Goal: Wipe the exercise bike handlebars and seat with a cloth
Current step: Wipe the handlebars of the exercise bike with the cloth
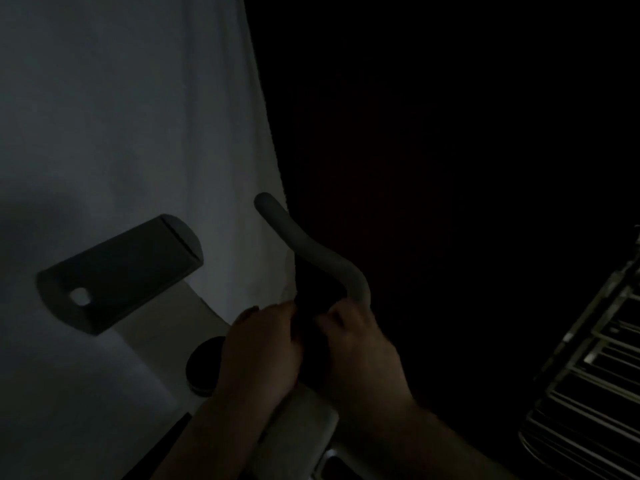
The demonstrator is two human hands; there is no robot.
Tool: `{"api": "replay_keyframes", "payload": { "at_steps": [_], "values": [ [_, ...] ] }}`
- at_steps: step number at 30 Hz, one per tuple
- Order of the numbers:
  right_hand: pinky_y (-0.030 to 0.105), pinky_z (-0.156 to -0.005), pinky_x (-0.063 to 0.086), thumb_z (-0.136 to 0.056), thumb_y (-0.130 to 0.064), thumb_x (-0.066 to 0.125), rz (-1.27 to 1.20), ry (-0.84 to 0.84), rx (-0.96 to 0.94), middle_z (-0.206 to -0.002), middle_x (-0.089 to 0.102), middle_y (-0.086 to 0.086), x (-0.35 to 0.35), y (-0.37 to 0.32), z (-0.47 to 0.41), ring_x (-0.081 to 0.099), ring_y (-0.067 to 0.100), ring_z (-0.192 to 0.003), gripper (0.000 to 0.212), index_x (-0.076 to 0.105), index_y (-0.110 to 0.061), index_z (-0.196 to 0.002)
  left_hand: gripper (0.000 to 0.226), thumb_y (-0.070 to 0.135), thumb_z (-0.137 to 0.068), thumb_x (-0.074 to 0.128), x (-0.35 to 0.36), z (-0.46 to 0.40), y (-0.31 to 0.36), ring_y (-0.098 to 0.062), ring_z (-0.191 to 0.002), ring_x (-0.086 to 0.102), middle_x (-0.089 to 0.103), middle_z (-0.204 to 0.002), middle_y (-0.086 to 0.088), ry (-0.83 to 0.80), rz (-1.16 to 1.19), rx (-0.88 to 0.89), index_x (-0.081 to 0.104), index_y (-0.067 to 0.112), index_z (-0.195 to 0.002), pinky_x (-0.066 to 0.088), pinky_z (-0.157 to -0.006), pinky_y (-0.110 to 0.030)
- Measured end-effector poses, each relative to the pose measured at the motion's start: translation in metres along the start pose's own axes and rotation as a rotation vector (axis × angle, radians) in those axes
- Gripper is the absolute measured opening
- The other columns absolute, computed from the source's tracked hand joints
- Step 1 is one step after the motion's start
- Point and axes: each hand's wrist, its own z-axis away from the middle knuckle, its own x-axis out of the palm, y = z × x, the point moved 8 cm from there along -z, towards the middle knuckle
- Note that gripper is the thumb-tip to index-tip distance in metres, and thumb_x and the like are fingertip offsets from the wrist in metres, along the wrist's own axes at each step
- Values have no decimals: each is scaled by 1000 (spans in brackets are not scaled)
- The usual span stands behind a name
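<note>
**Both hands at the handlebar base, dim light**

Handlebar [311,247] curves up toward 11 o'clock from the hands. Left hand [263,344] and right hand [360,341] are curled close together round something dark – prob. the cloth [311,341], too dark to confirm. Cloth should be soft & light – bunch it, wrap round the stiff bar. Seat not identifiable.
</note>
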Motion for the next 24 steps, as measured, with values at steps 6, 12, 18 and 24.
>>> {"api": "replay_keyframes", "payload": {
  "at_steps": [6,12,18,24],
  "values": [
    [30,-84,48,-92,-30,49,103,43,91,-132,40,-3,-15,32,-20,39,19,-121,32,52,-27,-124,35,36,-98,23,12,-1,-9,-2,-100,54,69,-100,15,-218,-181,160,58,33,-104,-3,-118,-29],
    [26,-61,54,-77,-38,43,14,4,-91,-104,57,-8,3,-3,4,57,15,-97,33,63,-30,-102,64,57,-90,5,22,-7,-43,0,-94,51,72,-88,19,-282,-291,201,66,40,-95,-2,-112,-18],
    [24,-68,48,-80,-37,49,-4,87,49,-116,52,-9,-2,20,5,44,14,-106,33,61,-30,-111,41,64,-67,32,4,9,-21,13,-88,52,63,-91,26,-398,-74,97,63,40,-80,-2,-118,-31],
    [30,-86,44,-88,-31,53,98,-41,-13,-117,55,-8,-10,29,-25,43,17,-115,27,61,-30,-114,85,84,-36,28,-8,14,-27,13,-114,37,47,-106,33,-502,-109,96,59,44,-105,-14,-115,-36]
  ]
}}
